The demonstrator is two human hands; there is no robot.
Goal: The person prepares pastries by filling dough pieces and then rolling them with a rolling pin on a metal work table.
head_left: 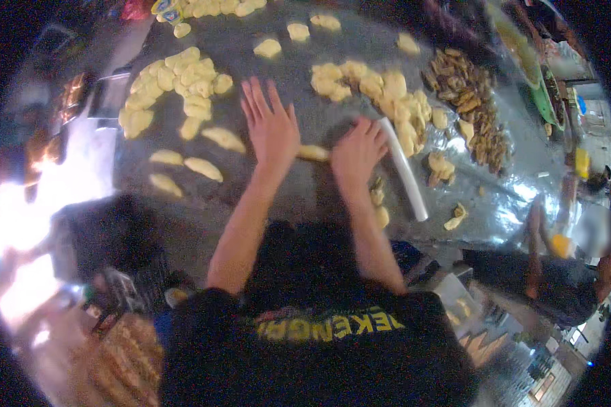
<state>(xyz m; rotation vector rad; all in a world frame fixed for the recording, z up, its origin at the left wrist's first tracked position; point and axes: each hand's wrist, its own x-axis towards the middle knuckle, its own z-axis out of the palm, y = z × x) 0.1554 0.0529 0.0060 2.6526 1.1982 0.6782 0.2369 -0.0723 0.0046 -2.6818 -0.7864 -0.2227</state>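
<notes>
My left hand (270,129) lies palm down on the grey worktable (270,73), fingers stretched out and slightly apart. An elongated piece of pale dough (312,152) lies between my hands, its right end beside my right hand (358,149). That hand is palm down, slightly blurred, fingers apart and a little bent, their tips near a long white rod (405,178). Whether they touch it, I cannot tell. Several shaped dough pieces (204,169) lie left of my left hand, below a heap of dough lumps (153,88). Another cluster of lumps (329,81) sits beyond my right hand.
A brown chopped pile (470,102) lies on the table's right part, near a green tray (550,102). More dough (220,7) is at the back. Another person's arm (535,251) shows at the lower right. A dark object (108,237) stands at the left.
</notes>
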